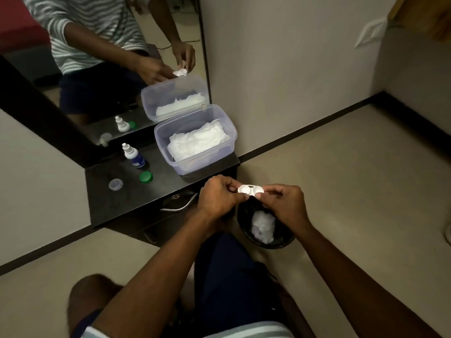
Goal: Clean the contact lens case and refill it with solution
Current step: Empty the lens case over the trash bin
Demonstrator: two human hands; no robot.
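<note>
A: Starting with the biggest thing, what stands against the wall?

B: A mirror (102, 69), and below it a dark shelf (117, 203). A clear plastic tub (192, 164) sits at the shelf's right end with white tissues (197, 142) inside.

A: And on the floor?

B: A black bin (283, 242) beside the shelf, with crumpled white tissue (262, 226) in it.

A: The hands?

B: Both are raised just above the bin. The left hand (217, 198) pinches one end of the white contact lens case (250, 190), the right hand (285, 202) pinches the other, fingers curled round it. The case is held level between them, both wells uncapped.

A: Smaller things?

B: The solution bottle (133, 156) stands upright on the shelf, left of the tub. Near it lie a green cap (146, 177) and, further left, a clear cap (115, 184), apart from each other.
</note>
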